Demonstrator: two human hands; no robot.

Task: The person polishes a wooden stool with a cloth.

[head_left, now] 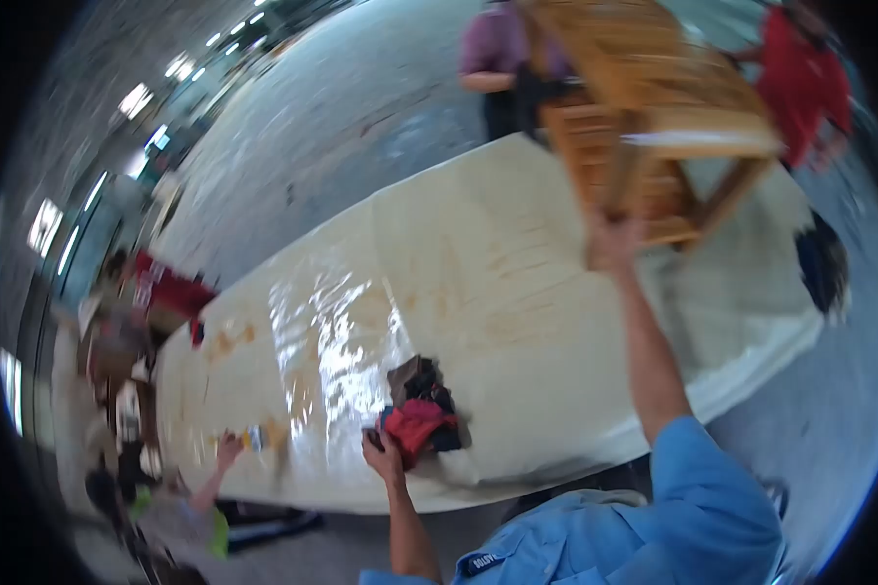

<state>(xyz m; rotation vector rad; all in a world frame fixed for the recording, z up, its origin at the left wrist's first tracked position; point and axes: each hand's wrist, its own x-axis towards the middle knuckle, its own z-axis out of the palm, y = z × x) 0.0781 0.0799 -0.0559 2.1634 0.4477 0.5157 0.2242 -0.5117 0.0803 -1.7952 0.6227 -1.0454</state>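
Observation:
My right hand, arm stretched forward, is closed round the lower end of a leg of a slatted wooden piece of furniture that looks like a chair. It is tilted over the far right part of the table, and motion smears it slightly. At the near edge of the table, my left hand grips the side of a red rag. Dark rags are bunched against the red one. Part of the left fingers is hidden by the cloth.
A pale, plastic-covered table with brown smears stretches across the view. Two people, in a purple top and a red top, stand near the chair. At left, another person's hand holds a brush. Dark cloth hangs at the right edge.

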